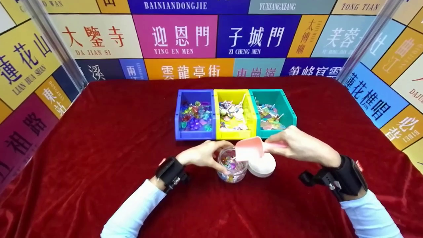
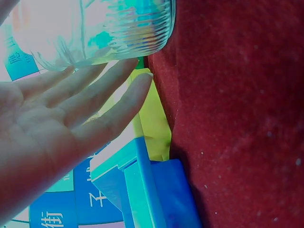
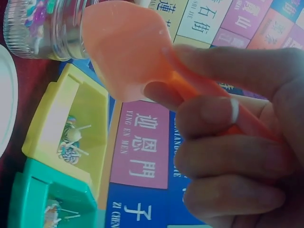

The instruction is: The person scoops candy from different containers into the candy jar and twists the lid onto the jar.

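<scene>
A clear ribbed jar (image 1: pixel 232 177) stands on the red cloth with small colourful pieces inside. My left hand (image 1: pixel 204 154) grips it from the left, thumb on the near side and fingers behind; the left wrist view shows those fingers (image 2: pixel 102 97) along the jar's wall (image 2: pixel 142 33). In my right hand (image 1: pixel 297 145) is the handle of a pink scoop (image 1: pixel 249 148), fingers curled round it in the right wrist view. The scoop's blade (image 3: pixel 126 47) is tilted over the jar's mouth. Right beside the jar lies a round white lid (image 1: pixel 263 165).
Behind the hands, three bins stand joined in a row: a blue bin (image 1: pixel 195 136) with shiny gem-like pieces, a yellow bin (image 1: pixel 235 135) and a green bin (image 1: pixel 290 112) with small stick-like pieces. Red cloth (image 1: pixel 125 132) covers the table. Clear posts (image 1: pixel 370 39) rise at its back corners.
</scene>
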A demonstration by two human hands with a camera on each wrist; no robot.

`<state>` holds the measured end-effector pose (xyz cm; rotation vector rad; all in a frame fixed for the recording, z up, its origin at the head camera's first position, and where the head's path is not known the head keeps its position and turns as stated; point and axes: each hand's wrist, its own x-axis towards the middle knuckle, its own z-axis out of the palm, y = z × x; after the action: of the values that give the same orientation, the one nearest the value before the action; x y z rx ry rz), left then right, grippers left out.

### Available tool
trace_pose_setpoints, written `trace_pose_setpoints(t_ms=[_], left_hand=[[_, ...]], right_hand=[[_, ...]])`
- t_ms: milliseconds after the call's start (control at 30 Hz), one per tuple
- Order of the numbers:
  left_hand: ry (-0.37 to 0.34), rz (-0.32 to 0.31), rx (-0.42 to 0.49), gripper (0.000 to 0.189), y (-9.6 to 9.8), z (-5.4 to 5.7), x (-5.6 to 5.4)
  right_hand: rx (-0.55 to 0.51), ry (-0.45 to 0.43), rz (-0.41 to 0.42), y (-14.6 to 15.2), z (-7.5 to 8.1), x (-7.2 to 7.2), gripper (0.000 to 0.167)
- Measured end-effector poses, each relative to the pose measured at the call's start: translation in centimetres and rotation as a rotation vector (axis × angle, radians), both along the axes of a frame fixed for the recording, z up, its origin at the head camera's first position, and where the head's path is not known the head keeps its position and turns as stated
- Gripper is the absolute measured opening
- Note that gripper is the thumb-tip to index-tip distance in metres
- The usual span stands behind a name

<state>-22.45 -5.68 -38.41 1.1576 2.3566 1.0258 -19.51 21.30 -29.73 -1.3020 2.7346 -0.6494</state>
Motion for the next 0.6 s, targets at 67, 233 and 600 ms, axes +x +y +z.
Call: trace_pose_setpoints(t_ms=[67, 233, 600], left_hand=[[-0.003, 0.003, -0.007, 0.069, 0.0, 0.0, 0.0], [-0.002, 0.0, -0.012, 0.069, 0.0, 0.0, 0.0], [0.004, 0.006, -0.023, 0.071, 0.1, 0.0, 0.1]], right_hand=[[-0.016, -0.026, 0.011, 0.3, -0.2, -0.4, 0.013], [-0.039, -0.104, 0.006, 1.3, -1.0, -1.2, 0.014], [-0.097, -0.222, -0.034, 2.0, -2.5, -2.0, 0.016]])
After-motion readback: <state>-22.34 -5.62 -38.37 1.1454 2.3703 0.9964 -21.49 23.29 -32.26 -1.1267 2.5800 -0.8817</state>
